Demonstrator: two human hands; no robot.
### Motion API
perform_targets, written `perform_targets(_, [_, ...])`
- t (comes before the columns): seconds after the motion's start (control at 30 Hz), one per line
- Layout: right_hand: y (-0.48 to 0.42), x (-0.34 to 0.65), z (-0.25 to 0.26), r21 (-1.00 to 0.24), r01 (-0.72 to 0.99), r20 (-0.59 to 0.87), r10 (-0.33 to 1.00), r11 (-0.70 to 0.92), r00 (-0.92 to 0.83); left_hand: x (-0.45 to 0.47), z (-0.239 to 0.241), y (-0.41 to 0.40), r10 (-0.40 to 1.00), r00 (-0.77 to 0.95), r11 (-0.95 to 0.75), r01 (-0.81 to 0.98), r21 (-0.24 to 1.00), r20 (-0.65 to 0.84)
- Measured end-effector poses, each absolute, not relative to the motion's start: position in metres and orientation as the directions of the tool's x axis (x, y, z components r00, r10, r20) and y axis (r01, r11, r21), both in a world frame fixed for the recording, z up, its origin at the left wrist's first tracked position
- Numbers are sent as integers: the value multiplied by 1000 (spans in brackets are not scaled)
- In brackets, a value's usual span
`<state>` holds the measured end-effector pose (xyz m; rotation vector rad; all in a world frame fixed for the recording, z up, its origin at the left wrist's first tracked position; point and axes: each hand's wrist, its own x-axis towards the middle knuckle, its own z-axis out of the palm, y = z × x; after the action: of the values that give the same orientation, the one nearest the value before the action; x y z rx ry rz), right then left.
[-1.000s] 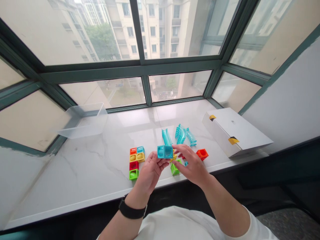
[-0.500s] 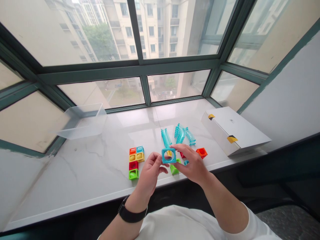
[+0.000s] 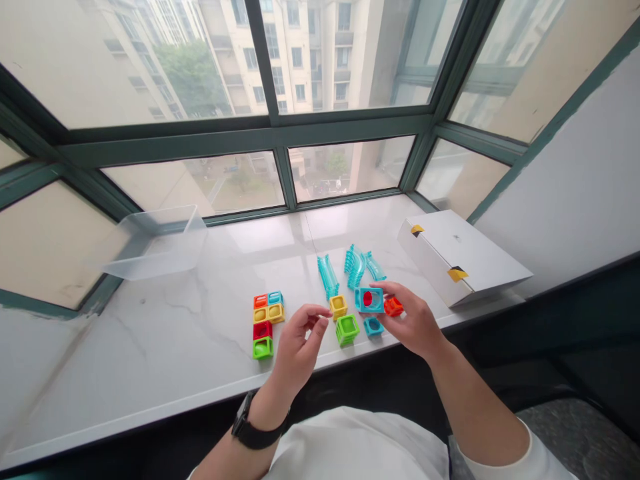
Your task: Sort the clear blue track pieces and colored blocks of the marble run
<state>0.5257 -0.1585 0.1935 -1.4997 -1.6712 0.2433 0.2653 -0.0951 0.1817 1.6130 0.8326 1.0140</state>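
Note:
My right hand [image 3: 415, 322] grips a blue toy block [image 3: 379, 301] with a round hole, its thumb and fingers at the right side. Red shows through that hole. My left hand [image 3: 300, 343] is off the block, its thumb and forefinger apart and nothing between them. Its fingertips are close to a yellow block [image 3: 339, 307] on the sill. In front of that one stands a green block [image 3: 347, 329], with another blue block [image 3: 373, 326] to its right. An orange-red block [image 3: 393, 307] is partly covered by my right hand.
Several joined coloured blocks [image 3: 263, 330] lie left of my left hand. Clear blue track pieces, one straight [image 3: 328, 276] and one curved [image 3: 355, 265], lie farther back. A clear plastic bin [image 3: 155, 257] stands left, a white box [image 3: 465, 257] right, on the white sill [image 3: 200, 347] below the window.
The blue block has moved right in my right hand and turned slightly. My left hand has let go of it. The yellow and green blocks now show more fully.

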Motion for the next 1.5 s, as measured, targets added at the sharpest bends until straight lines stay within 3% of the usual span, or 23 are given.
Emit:
perform_targets(0.2, [-183, 557, 176, -688, 719, 310, 935, 96, 172, 286, 176, -126, 647, 715, -378, -3, 926, 266])
perform_targets(0.33, [-195, 568, 167, -704, 710, 175, 972, 14, 154, 302, 148, -143, 494, 855, -370, 42, 928, 158])
perform_targets(0.5, [-198, 573, 152, -722, 691, 86, 987, -34, 139, 315, 102, -149, 513, 853, -363, 318, 876, -97])
perform_targets(0.63, [-195, 574, 135, -758, 648, 20, 992, -66, 125, 326, 81, -148, 533, 821, -365, 442, 820, -206])
perform_targets(1.5, [-177, 573, 81, -804, 578, -88, 989, -139, 116, 361, 54, -152, 593, 756, -351, 554, 755, -279])
